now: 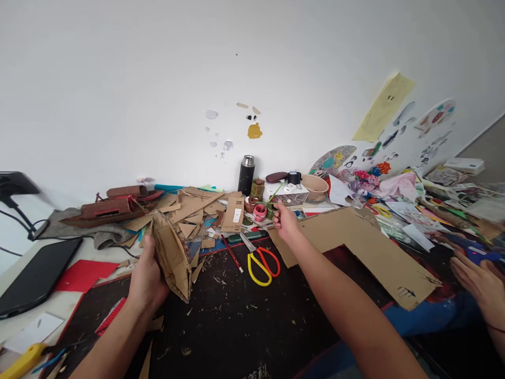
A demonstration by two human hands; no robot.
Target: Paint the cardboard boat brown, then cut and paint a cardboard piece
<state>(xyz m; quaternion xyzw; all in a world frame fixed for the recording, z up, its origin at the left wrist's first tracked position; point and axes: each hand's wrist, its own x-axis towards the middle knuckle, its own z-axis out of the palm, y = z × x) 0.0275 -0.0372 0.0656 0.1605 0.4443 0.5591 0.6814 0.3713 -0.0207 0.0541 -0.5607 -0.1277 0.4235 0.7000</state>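
My left hand (148, 276) grips a boat-shaped cardboard piece (170, 257), tilted upright with its hollow side showing. Over the small pots at the back of the table, my right hand (284, 222) is closed, its fingertips pinched on what looks like a thin stick (265, 203) pointing left. Just below the stick are a pink pot (260, 212) and a brown pot (250, 205). Scissors (263, 266) with yellow and red handles lie on the dark mat (236, 321), beside a red pencil (232, 255).
Cardboard scraps (193, 208) pile up at the back left, near brown model boats (110, 208). A black bottle (246, 176) stands by the wall. A large cardboard sheet (371, 252) lies under my right forearm. At far right, another person's hands (479, 281) hold a blue tool (473, 250).
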